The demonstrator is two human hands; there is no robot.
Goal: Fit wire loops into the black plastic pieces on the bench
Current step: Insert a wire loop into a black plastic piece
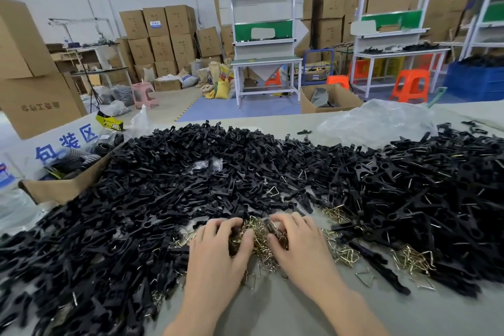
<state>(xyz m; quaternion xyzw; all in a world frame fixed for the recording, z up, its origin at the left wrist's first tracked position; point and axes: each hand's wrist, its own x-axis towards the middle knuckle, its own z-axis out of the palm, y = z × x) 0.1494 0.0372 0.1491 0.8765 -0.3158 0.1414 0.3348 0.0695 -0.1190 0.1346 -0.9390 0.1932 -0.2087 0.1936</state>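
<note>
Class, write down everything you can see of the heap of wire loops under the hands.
The heap of wire loops is a tangled mound of thin, brassy metal triangles on the grey bench, bordered by black plastic pieces. The left hand and right hand grip into it with curled fingers; stray loops lie scattered nearby.

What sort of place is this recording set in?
Likely a factory assembly and packing floor: stacked cardboard boxes, white workbenches, and a bench heaped with black plastic pieces and wire loops.
</note>
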